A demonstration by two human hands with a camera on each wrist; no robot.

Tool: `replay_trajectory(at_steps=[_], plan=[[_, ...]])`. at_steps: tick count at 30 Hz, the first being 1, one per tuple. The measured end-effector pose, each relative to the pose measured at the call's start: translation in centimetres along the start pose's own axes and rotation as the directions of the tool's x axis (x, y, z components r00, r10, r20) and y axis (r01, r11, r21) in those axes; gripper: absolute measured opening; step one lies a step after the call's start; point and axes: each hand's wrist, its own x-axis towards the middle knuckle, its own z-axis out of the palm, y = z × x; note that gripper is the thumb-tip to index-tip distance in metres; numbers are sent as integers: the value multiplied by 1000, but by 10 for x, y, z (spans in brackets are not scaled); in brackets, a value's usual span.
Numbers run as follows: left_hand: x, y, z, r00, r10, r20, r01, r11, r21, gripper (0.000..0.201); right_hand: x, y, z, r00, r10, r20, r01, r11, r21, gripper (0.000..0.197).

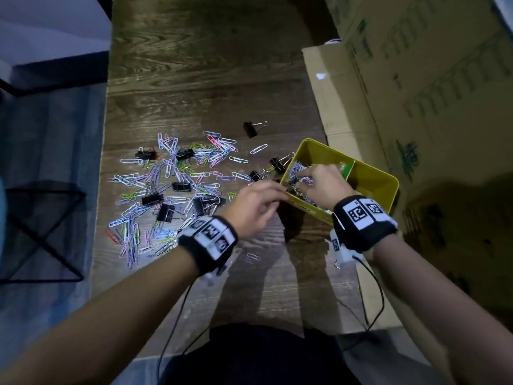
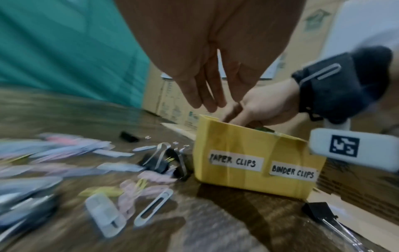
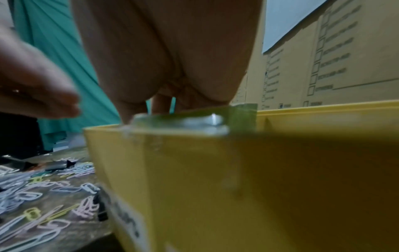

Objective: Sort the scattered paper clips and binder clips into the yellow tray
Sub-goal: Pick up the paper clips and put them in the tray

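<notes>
The yellow tray (image 1: 369, 179) stands at the table's right, labelled "PAPER CLIPS" (image 2: 235, 162) and "BINDER CLIPS" (image 2: 292, 171), with a green divider (image 1: 348, 169) inside. Coloured paper clips (image 1: 166, 176) and black binder clips (image 1: 152, 199) lie scattered to its left. My right hand (image 1: 301, 180) reaches down into the heap of paper clips in the left compartment, fingers extended, tips hidden behind the wall. My left hand (image 1: 280, 194) hovers at the tray's near-left rim, its fingers (image 2: 207, 100) straight and together, with nothing in them that I can see.
Cardboard boxes (image 1: 430, 79) wall off the right side, and a flat cardboard sheet (image 1: 333, 93) runs under the tray. One binder clip (image 2: 319, 214) lies at the tray's near corner, another (image 1: 250, 129) further back. A black wire stand (image 1: 41, 232) sits beyond the table's left edge.
</notes>
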Motion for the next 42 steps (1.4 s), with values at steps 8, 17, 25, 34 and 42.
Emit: replay_trajectory(at_steps=[8,17,25,34,42], plan=[[-124,-104,-88,774,-481,-413,574,807,136,19,-25,-62,39,893,-319,-317,340,940,12,19],[-148,-151,-78,799,-601,-5,573,760,306,59,-3,-156,114,809,-498,311,571,791,-218,56],[-143,-159,-77,860,-502,-96,509,825,244,32,-7,-182,159,696,-620,361,716,633,-294,43],[-157,-182,-101,720,-505,-476,583,812,19,16,-18,-188,175,710,-633,309,699,688,-196,27],[-120,-176,-93,763,-578,-291,590,806,-53,35,1,-185,133,927,-363,-89,373,917,139,22]])
